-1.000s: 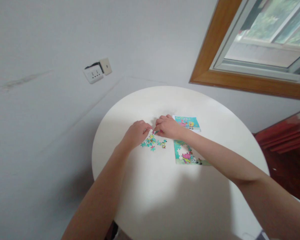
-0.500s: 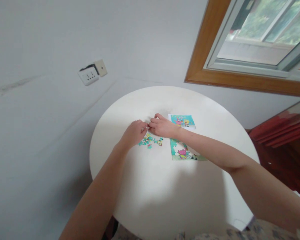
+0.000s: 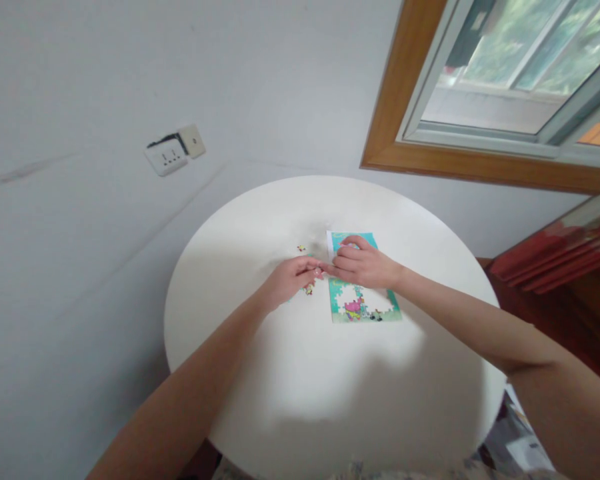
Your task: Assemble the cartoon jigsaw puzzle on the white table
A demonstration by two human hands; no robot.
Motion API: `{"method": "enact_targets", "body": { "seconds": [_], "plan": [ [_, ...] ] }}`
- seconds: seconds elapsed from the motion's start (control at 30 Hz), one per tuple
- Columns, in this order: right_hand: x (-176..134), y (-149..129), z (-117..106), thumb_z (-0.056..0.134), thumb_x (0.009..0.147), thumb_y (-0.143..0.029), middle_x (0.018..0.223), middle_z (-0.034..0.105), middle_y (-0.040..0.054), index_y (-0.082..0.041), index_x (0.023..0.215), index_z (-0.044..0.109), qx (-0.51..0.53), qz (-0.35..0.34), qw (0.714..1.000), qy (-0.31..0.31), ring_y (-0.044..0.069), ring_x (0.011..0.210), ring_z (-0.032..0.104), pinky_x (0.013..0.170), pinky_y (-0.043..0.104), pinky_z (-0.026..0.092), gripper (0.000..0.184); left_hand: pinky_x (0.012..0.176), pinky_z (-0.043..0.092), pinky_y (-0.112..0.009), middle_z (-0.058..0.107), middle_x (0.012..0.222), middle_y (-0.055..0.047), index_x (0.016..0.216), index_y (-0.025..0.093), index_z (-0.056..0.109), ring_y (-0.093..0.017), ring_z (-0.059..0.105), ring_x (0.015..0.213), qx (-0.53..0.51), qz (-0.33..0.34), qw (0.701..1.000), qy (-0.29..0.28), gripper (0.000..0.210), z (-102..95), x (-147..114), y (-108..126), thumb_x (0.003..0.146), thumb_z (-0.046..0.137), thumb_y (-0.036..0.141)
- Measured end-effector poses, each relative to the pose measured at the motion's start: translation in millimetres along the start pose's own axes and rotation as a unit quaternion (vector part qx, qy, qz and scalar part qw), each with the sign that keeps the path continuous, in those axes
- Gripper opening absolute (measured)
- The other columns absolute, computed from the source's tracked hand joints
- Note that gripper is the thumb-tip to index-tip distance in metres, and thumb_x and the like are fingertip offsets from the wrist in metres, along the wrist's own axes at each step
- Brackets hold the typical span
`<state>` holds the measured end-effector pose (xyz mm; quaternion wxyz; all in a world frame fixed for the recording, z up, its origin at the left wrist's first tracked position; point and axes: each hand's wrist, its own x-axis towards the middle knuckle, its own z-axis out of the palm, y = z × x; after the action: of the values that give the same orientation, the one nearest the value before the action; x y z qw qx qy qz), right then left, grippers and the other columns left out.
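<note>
My left hand (image 3: pixel 291 279) is closed, its thumb and fingers pinching a small pinkish puzzle piece (image 3: pixel 319 273) just above the table. My right hand (image 3: pixel 363 264) meets it from the other side, fingertips on the same piece and the other fingers curled. Under my right hand lies a turquoise picture card (image 3: pixel 338 237), partly covered. Below that is a partly filled jigsaw puzzle (image 3: pixel 353 308) with a pink figure and white gaps. Loose puzzle pieces (image 3: pixel 309 289) lie beside and beneath my left hand, mostly hidden. One yellow piece (image 3: pixel 301 248) lies apart, farther back.
Everything rests on a round white table (image 3: pixel 290 387). A pale wall with a socket (image 3: pixel 166 156) stands behind and to the left. A wood-framed window (image 3: pixel 470 163) is at the upper right, with a red curtain (image 3: pixel 555 257) below it.
Both hands have moved right relative to the table, away from the loose pieces and toward the jigsaw. My right hand now covers part of the picture card. The view has shifted slightly.
</note>
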<state>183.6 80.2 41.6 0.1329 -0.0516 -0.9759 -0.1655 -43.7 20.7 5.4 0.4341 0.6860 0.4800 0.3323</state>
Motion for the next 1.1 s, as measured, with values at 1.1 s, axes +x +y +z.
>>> {"method": "enact_targets", "body": {
  "seconds": [1.1],
  "plan": [
    [-47.7,-36.7,19.6,0.056,0.091,-0.033,0.083,0.062,0.0062,-0.018,0.076,0.068,0.338,0.339,0.867,0.139,0.019,0.085,0.056,0.082,0.035,0.040,0.024,0.079,0.047,-0.029,0.071,0.098,-0.005,0.117,0.018,0.057,-0.018,0.063,0.088,0.121,0.107,0.984,0.073,0.029,52.9,-9.9,15.0,0.092,0.050,0.029]
  ]
}}
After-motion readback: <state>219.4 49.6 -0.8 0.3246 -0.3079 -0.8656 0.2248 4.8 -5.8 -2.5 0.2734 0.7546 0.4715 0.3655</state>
